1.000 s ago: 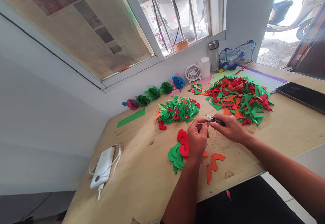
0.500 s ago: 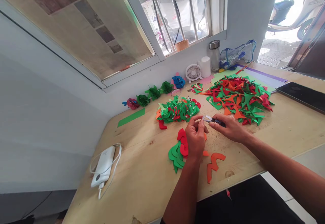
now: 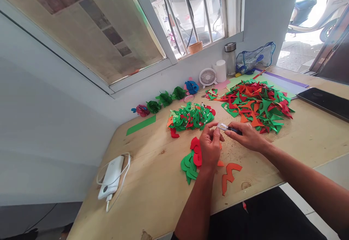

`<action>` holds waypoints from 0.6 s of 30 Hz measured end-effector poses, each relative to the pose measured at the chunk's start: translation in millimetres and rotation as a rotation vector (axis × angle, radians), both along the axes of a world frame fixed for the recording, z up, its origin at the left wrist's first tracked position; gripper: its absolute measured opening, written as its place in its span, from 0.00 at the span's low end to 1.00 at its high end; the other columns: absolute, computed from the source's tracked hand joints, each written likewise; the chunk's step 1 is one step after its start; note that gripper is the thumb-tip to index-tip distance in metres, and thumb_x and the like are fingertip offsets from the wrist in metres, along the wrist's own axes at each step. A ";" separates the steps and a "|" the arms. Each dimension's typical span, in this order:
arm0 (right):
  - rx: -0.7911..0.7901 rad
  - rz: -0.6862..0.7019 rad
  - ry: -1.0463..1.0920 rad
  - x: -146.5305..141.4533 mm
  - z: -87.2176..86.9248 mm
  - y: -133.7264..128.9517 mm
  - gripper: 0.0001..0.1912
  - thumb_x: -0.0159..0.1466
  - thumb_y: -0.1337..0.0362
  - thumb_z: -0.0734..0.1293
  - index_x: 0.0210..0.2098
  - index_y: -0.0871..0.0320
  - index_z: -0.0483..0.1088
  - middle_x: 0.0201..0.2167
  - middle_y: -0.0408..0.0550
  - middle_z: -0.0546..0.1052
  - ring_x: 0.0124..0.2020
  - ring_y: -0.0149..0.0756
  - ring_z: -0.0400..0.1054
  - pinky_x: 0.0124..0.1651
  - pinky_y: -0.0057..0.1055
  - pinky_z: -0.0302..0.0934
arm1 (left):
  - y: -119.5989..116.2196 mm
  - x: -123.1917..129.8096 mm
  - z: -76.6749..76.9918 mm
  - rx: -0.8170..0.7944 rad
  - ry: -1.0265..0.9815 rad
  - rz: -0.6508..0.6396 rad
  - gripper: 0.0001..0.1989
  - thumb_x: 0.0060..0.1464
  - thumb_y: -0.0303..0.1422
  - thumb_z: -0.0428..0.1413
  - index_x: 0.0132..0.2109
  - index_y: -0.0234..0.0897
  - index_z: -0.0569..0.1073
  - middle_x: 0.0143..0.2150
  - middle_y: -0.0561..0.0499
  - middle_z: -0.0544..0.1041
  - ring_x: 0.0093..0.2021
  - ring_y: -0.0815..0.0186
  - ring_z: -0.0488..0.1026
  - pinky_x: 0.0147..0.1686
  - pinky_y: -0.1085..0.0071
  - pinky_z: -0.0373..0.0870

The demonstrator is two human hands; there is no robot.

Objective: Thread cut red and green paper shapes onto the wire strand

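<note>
The dark-handled tool (image 3: 235, 130), probably light and stiff, sat by its handle in the right hand's (image 3: 249, 137) closed fingers; whether the left hand (image 3: 210, 147) pinched anything, I couldn't tell.

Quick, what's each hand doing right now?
Left hand: closed, fingertips at the tip of the small tool; too small to tell what's pinched, if anything.
Right hand: closed, holding that tool by its dark handle.
</note>
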State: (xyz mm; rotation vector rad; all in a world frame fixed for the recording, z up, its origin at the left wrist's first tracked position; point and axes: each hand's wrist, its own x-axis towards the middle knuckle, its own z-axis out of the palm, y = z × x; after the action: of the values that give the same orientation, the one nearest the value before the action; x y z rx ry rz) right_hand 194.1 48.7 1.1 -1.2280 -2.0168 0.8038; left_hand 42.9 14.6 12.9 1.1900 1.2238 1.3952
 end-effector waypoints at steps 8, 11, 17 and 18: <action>-0.006 0.009 0.005 -0.1 3.0 -0.9 0.21 0.63 0.48 0.59 0.26 0.59 0.66 0.18 0.39 0.61 0.21 0.26 0.51 0.24 0.27 0.45 | -1.4 1.1 4.7 0.008 0.035 -0.025 0.19 0.55 0.40 0.54 0.52 0.38 0.69 0.21 0.56 0.67 0.20 0.74 0.61 0.21 0.78 0.58; -0.010 0.013 0.003 -0.1 3.1 -1.1 0.21 0.63 0.47 0.58 0.26 0.59 0.66 0.18 0.39 0.61 0.21 0.26 0.51 0.24 0.27 0.45 | -1.7 1.6 5.3 0.005 0.033 -0.033 0.20 0.55 0.39 0.54 0.54 0.39 0.68 0.21 0.57 0.67 0.20 0.74 0.60 0.21 0.78 0.57; -0.006 0.005 0.007 -0.1 1.8 -0.7 0.22 0.63 0.47 0.59 0.25 0.59 0.65 0.18 0.39 0.61 0.21 0.26 0.51 0.24 0.27 0.44 | -1.2 2.0 6.0 -0.002 0.034 -0.019 0.18 0.56 0.37 0.53 0.52 0.35 0.64 0.21 0.56 0.69 0.22 0.73 0.63 0.22 0.79 0.59; -0.007 0.005 0.007 0.0 1.7 -0.8 0.22 0.63 0.47 0.59 0.25 0.58 0.65 0.18 0.39 0.61 0.21 0.26 0.51 0.24 0.27 0.44 | -1.0 2.0 6.0 -0.011 0.034 -0.016 0.17 0.56 0.37 0.53 0.51 0.35 0.65 0.21 0.56 0.69 0.22 0.73 0.64 0.22 0.79 0.59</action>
State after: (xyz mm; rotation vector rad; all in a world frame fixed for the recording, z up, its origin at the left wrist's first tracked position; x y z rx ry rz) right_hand 194.0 47.9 2.8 -1.2230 -2.0142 0.8166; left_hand 45.0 13.5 18.9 1.2176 1.2415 1.3604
